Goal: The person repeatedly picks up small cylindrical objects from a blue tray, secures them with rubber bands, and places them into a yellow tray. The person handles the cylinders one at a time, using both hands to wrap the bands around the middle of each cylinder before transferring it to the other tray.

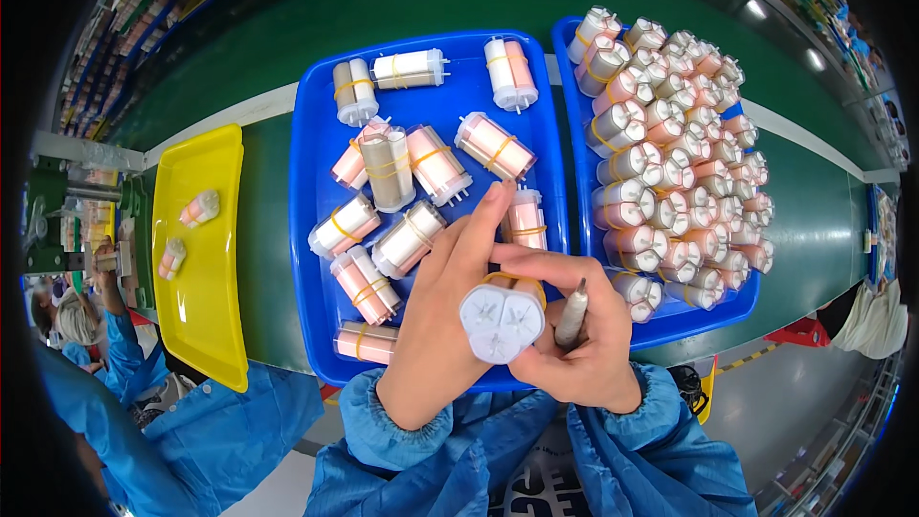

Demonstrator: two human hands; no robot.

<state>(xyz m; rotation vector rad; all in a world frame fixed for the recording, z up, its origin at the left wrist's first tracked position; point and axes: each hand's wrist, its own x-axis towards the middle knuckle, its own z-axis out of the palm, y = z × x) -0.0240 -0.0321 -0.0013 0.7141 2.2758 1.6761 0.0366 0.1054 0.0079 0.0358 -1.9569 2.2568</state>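
Note:
Between my hands is a bundle of three tubes (502, 325), its white three-lobed end cap facing up. My left hand (436, 325) is closed around its left side, with the index finger stretched along it. My right hand (595, 354) steadies its right side with thumb and fingers. A slim pointed tool (571, 316) with a whitish grip and dark tip is tucked in that right hand; its exact kind is unclear. Behind my hands, similar rubber-banded bundles (437, 165), pink, white and grey-brown, lie loosely in a blue tray (304, 182).
Right of it, a second blue tray (661, 330) holds many tightly packed bundles (670, 153). A yellow tray (227, 258) with two small pinkish pieces (200, 209) sits at left. A co-worker's blue sleeve (182, 440) is at lower left. Everything rests on a green bench (402, 0).

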